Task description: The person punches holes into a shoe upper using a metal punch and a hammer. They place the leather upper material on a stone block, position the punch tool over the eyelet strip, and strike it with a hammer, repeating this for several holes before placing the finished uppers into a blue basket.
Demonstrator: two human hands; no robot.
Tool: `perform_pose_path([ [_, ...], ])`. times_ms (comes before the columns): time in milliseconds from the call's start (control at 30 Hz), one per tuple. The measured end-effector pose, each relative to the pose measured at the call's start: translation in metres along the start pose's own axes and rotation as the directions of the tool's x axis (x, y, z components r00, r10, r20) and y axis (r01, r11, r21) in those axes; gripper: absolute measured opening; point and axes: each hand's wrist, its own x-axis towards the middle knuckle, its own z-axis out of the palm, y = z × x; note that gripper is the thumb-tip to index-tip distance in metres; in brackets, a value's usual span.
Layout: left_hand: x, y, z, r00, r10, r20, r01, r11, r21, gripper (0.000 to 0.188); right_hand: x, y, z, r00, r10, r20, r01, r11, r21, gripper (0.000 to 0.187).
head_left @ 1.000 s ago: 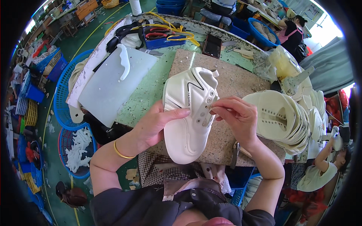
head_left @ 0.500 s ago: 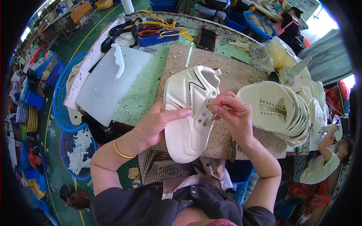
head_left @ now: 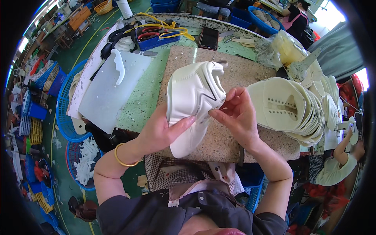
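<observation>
A cream-white shoe upper point(head_left: 184, 92) with a dark zigzag line on its side is tilted above the stone slab, its heel end up and its toe toward me. My left hand point(head_left: 162, 129) is closed round its near left side, thumb lying across it. At the eyelet edge, my right hand point(head_left: 237, 113) has thumb and fingers pinched against the shoe; whether something small is between the fingertips is hidden. Beside my right hand lies a stack of cream upper pieces point(head_left: 278, 102) with punched lace holes.
The speckled stone slab point(head_left: 172, 58) lies on a green worktable. A pale sheet point(head_left: 113, 88) with a white curved piece lies left. Behind are a blue tool box point(head_left: 158, 41) and a dark phone point(head_left: 208, 38). Blue baskets point(head_left: 58, 100) stand at the left; two people work at the right.
The shoe upper has turned and tipped, so its heel and side now face up more and its toe shows less. My right hand has shifted slightly left and up, staying at the eyelets.
</observation>
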Motion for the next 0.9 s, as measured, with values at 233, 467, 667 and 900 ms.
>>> perform_pose_path([
  [233, 0.003, -0.046, 0.011, 0.833, 0.232, 0.502, -0.546, 0.200, 0.814, 0.033, -0.068, -0.018, -0.076, 0.993, 0.100, -0.063, -0.117, 0.761, -0.638, 0.030],
  [467, 0.006, -0.037, -0.018, 0.936, 0.160, 0.313, -0.333, 0.693, 0.639, 0.017, -0.126, 0.001, -0.096, 0.992, 0.122, -0.036, -0.047, 0.086, -0.995, 0.034],
  [667, 0.020, -0.027, -0.036, 0.961, 0.272, 0.047, -0.226, 0.677, 0.701, 0.017, -0.138, -0.025, -0.112, 0.982, 0.085, -0.171, -0.190, 0.354, -0.916, 0.021],
  [900, 0.023, -0.056, -0.024, 0.972, -0.176, 0.154, 0.113, 0.929, 0.352, 0.011, -0.103, -0.018, -0.044, 0.986, -0.156, 0.061, 0.125, 0.447, -0.886, 0.015],
])
